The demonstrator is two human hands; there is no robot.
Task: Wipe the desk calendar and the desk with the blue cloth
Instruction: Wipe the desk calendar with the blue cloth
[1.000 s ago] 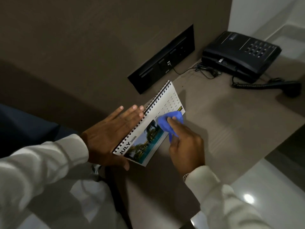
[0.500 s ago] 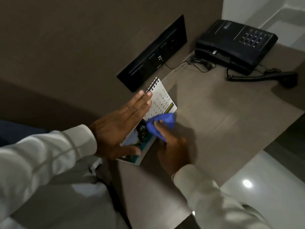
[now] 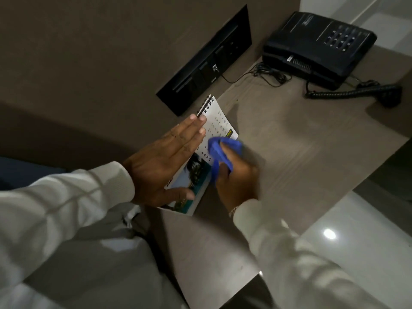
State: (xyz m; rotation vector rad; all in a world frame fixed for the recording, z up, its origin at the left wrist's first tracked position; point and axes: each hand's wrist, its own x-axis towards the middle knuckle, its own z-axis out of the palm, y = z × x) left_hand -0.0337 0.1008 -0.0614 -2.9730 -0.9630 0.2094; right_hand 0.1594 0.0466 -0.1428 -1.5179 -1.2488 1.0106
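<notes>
The spiral-bound desk calendar [image 3: 217,121] stands tilted on the brown desk [image 3: 301,157], its white date grid and a beach photo facing me. My left hand [image 3: 165,163] lies flat against its spiral side, fingers straight and together, thumb under the lower edge, steadying it. My right hand [image 3: 238,177] is closed on the crumpled blue cloth [image 3: 219,150] and presses it against the calendar's face near the right edge. The cloth and right hand are blurred. Much of the calendar's left half is hidden by my left hand.
A black desk phone [image 3: 321,47] sits at the back right, its handset [image 3: 388,94] lying off the cradle on a coiled cord. A black socket panel [image 3: 207,63] is set in the wall behind the calendar. The desk edge runs along the right above a pale glossy floor [image 3: 356,224].
My left hand has slid up along the calendar's spiral edge, covering more of the page. My right hand has rubbed the cloth over the calendar face. The view shifted slightly.
</notes>
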